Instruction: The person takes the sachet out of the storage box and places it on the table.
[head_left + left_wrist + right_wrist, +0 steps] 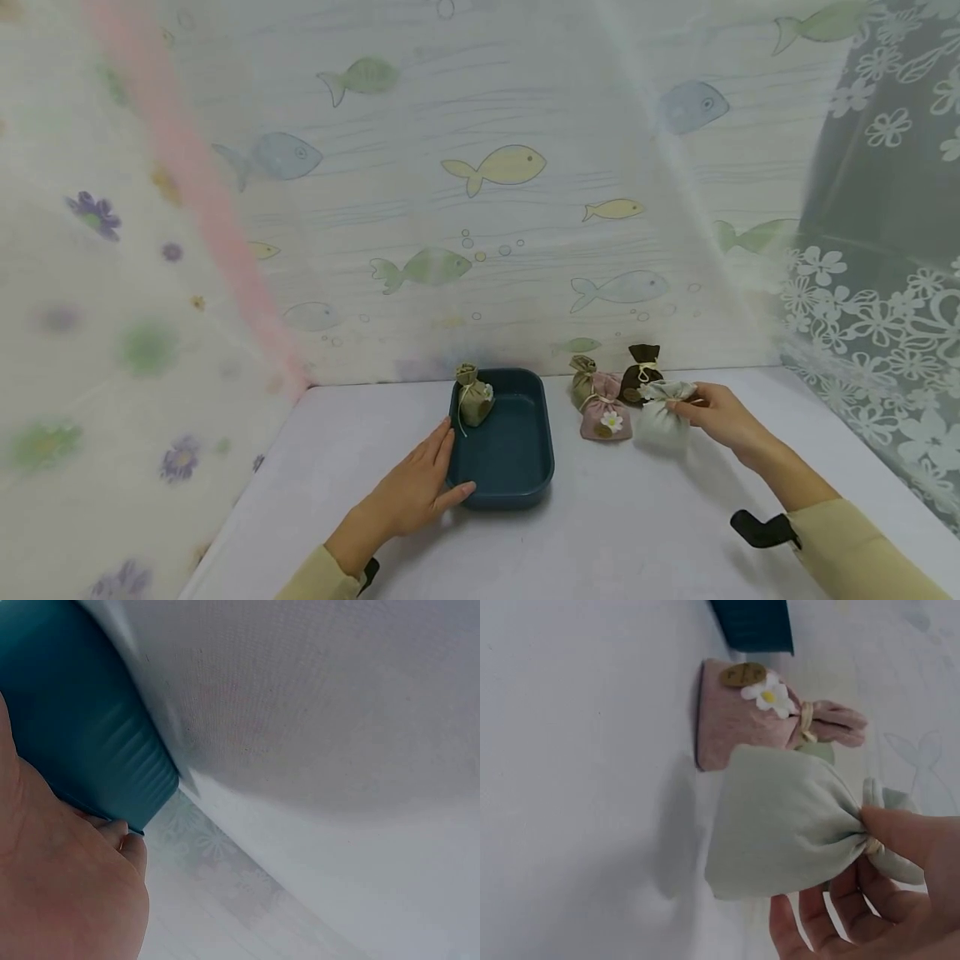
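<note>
My right hand (726, 421) pinches the tied neck of a pale mint drawstring pouch (780, 825), held just off the white table. Close by on its left are a pink pouch (604, 423) with a white flower, an olive pouch (581, 385) and a dark brown pouch (636, 383). My left hand (416, 485) rests against a dark teal baking dish (517, 492), its fingers stretched along the left side and the thumb over the front corner. Inside the dish, at the back left, stands an olive-green pouch (474, 402) with a tied top.
A white cloth covers the table (585, 542). Behind it hangs a sheer fish-print curtain (495, 217); flowered fabric (97, 333) borders the left side, and white floral lace (885, 317) the right.
</note>
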`<state>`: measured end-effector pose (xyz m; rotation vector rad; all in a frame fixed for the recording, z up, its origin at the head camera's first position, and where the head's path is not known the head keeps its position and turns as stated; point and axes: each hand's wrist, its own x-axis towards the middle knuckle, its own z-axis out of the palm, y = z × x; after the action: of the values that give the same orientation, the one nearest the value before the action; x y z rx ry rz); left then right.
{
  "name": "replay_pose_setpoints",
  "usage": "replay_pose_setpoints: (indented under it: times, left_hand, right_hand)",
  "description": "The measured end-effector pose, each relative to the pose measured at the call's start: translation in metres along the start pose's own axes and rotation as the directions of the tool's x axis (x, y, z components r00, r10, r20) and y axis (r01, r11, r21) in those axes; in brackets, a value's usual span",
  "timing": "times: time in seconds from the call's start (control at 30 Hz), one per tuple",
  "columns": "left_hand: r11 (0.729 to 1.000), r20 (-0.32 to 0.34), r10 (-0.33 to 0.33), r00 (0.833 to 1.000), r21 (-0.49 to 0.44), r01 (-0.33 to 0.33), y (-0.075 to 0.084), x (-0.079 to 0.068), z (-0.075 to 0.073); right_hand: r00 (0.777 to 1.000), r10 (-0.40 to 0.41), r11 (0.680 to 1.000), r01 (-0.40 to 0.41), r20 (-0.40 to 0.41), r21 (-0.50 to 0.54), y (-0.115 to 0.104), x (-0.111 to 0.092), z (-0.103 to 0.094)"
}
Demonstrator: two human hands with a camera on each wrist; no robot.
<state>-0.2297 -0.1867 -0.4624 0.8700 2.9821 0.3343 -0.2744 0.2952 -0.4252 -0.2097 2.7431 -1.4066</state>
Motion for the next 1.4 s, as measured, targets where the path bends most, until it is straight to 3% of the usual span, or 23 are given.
replay_pose_setpoints:
  times: [0.43,0.6,0.9,1.4]
  left_hand:
    - [1.0,-0.004,0.008,1.0,0.004,-0.008,0.002,0.0,0.001]
    - [1.0,-0.01,0.01,1.0,-0.005,-0.01,0.002,0.001,0.002]
    - [1.0,-0.005,0.013,1.0,-0.007,-0.013,0.003,0.0,0.0]
    - [1.0,0.004,-0.008,1.0,0.02,0.008,0.001,0.0,-0.001]
  right_hand:
    - [0.98,0.102,0.993,-0.091,-0.174,0.07,0.007,0.019,0.02]
    - [0.972,0.116,0.991,-0.101,-0.205,0.086,0.006,0.024,0.03]
    - [0.977,0.126,0.991,-0.116,-0.174,0.066,0.004,0.024,0.04]
    - [0.984,0.116,0.992,-0.11,-0.138,0.055,0.007,0.007,0.034]
